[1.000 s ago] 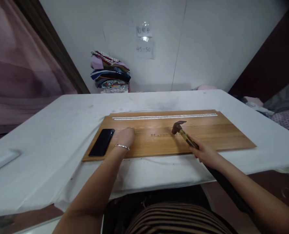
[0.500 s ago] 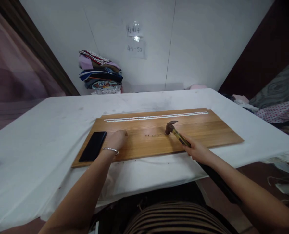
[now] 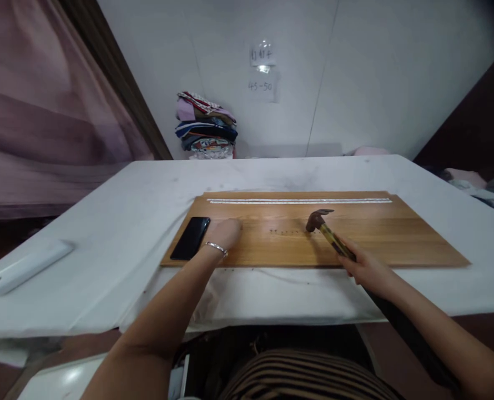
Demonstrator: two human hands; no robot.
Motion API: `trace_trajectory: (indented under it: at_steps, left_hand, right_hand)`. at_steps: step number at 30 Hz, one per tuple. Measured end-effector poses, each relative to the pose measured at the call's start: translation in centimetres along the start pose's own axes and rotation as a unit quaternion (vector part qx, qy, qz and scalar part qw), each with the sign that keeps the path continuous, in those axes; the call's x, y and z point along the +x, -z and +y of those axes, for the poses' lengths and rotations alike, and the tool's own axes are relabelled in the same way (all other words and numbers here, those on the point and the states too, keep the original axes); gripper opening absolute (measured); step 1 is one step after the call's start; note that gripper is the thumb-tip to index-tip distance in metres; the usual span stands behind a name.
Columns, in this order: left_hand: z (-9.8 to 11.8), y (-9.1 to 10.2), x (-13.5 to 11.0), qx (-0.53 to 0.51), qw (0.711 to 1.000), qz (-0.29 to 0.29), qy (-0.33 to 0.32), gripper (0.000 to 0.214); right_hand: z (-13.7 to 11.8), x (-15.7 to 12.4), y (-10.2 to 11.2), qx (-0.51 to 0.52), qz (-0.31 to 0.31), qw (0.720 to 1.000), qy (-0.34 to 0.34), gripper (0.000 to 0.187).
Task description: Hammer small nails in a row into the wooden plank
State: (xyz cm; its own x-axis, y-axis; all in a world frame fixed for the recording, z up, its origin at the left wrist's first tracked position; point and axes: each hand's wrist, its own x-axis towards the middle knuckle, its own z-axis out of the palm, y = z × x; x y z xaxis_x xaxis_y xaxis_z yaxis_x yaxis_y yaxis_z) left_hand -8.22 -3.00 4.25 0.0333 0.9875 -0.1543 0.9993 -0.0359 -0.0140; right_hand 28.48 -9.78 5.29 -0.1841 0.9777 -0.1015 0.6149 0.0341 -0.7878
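A long wooden board (image 3: 397,239) lies on a white-covered table (image 3: 147,189). My right hand (image 3: 366,269) grips the handle of a claw hammer (image 3: 319,219), whose head rests on the board beside a short row of small nails (image 3: 282,231). My left hand (image 3: 226,233), with a bracelet on the wrist, lies palm down on the board just left of the nails, fingers loosely curled. A black phone (image 3: 191,238) lies on the board's left end, next to my left hand. A white strip (image 3: 299,200) runs along the board's far edge.
A stack of folded fabrics (image 3: 205,126) stands against the back wall beyond the table. A white elongated object (image 3: 24,268) lies at the table's left edge. Paper labels (image 3: 263,72) hang on the wall. A purple curtain (image 3: 43,111) hangs at the left.
The view has swung left and then back right. Both hands, the hammer and the phone keep their places on the board.
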Motion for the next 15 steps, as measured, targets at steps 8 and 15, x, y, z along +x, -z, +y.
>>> trace_trajectory:
  at_steps: [8, 15]
  left_hand:
    - [-1.5, -0.8, 0.0, -0.094, 0.995, 0.021, 0.018, 0.023]
    - [-2.1, -0.8, -1.0, -0.123, 0.992, 0.026, 0.025, 0.023]
  right_hand:
    - [1.5, 0.2, 0.0, -0.005, -0.016, 1.0, -0.027, 0.072]
    - [1.7, 0.3, -0.1, -0.023, -0.014, 0.999, -0.026, 0.07]
